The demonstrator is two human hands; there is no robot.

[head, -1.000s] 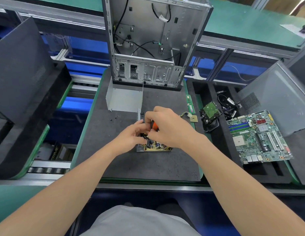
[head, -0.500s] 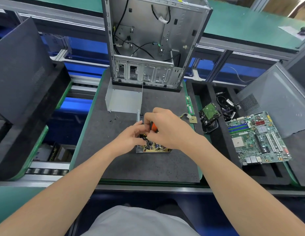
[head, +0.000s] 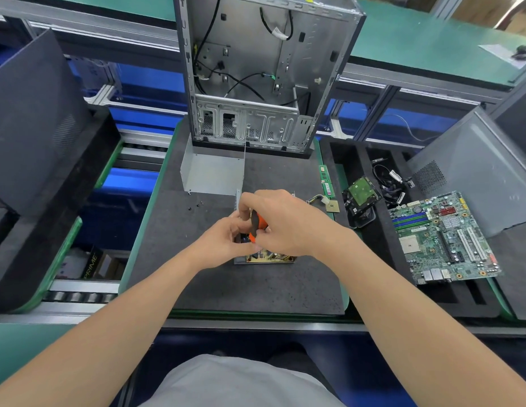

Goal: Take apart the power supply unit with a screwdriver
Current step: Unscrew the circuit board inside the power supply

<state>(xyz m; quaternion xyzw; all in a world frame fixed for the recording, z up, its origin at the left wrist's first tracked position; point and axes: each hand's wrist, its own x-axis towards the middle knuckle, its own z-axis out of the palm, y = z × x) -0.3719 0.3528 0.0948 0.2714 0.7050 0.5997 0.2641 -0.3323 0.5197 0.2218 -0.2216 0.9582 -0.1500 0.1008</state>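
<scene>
Both arms reach forward over the bench [head: 197,286] and meet at the middle of the dark mat, forearms angled inward and wrists nearly touching. The right hand [head: 288,224] arches over from above with its knuckles up. Its grip is closed tight round the orange-and-black handle of the screwdriver [head: 256,226], which points steeply down. The tip is hidden behind the fingers. The left hand [head: 222,243] comes in low from the left with its fingers curled inward and its thumb up against the right thumb. Its grip is closed, but whether it has the tool's shaft or the casing I cannot tell from here. Under both hands lies the power supply unit [head: 270,257], flat on the mat, and only the near edge of its yellowish board shows. Just behind it stands a bent metal cover [head: 212,174], with a few loose screws [head: 197,204] near its foot. Further back is the stripped computer case [head: 256,69], upright and open. To the right lie a memory stick [head: 326,183] and a processor chip [head: 333,206]. Beyond them, in the black foam tray, are a hard drive [head: 362,190], tangled cables [head: 391,183] and a green motherboard [head: 441,236].
</scene>
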